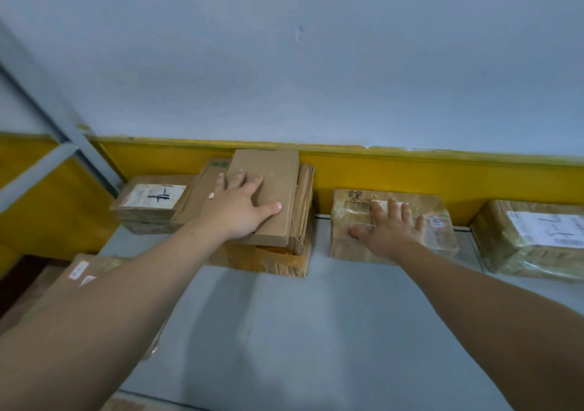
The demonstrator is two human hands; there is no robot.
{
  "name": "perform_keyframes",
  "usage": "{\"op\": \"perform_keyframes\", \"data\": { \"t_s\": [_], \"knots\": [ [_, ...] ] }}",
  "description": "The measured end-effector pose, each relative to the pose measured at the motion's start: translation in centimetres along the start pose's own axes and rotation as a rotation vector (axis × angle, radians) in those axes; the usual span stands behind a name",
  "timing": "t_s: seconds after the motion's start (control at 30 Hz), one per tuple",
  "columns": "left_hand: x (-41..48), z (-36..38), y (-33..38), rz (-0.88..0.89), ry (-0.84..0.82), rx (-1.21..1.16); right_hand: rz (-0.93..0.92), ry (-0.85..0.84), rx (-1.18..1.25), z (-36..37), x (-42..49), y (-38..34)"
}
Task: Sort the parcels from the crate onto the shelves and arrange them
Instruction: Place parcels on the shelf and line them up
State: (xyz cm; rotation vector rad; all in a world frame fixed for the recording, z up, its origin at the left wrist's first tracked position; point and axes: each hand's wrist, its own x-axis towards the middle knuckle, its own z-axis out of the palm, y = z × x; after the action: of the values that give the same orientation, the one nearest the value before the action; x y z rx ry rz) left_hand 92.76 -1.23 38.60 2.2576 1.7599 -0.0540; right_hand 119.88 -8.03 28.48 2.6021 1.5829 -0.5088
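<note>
A: How far along?
B: On the shelf (284, 331), left hand (238, 208) lies spread flat on the stacked parcel (278, 183), right hand (390, 230) spread on the taped parcel (347, 246). Parcels already line the wall (410, 177).
A: What's left?
B: The crate is out of view, so I can't tell.

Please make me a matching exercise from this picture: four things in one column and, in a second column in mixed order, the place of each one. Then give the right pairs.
Things
1. left hand
2. right hand
3. plain flat box
4. yellow band

Places
A. topmost in a stack
B. directly below the grey wall
C. flat on the single taped parcel
D. flat on the plain flat box

Pairs: 1-D, 2-C, 3-A, 4-B
</note>
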Motion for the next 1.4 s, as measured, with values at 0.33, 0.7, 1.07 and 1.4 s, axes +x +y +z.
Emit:
{"op": "perform_keyframes", "data": {
  "t_s": [0.33,0.7,1.07,1.4],
  "knots": [
    [-2.5,1.2,-1.4,-0.145,0.059,-0.319,-0.277,-0.061,0.681,-4.0,-4.6,-7.7],
    [-9.7,2.9,-0.6,-0.113,0.294,-0.927,-0.314,-0.016,1.083,-3.0,-10.9,-10.0],
    [-16.4,1.1,-6.0,0.009,0.212,-0.961,-0.33,0.088,1.182,-3.4,-17.7,-11.3],
    [-22.4,0.9,-13.2,0.076,0.101,-0.875,-0.117,-0.279,1.442,-1.6,-27.6,-12.3]
  ]
}}
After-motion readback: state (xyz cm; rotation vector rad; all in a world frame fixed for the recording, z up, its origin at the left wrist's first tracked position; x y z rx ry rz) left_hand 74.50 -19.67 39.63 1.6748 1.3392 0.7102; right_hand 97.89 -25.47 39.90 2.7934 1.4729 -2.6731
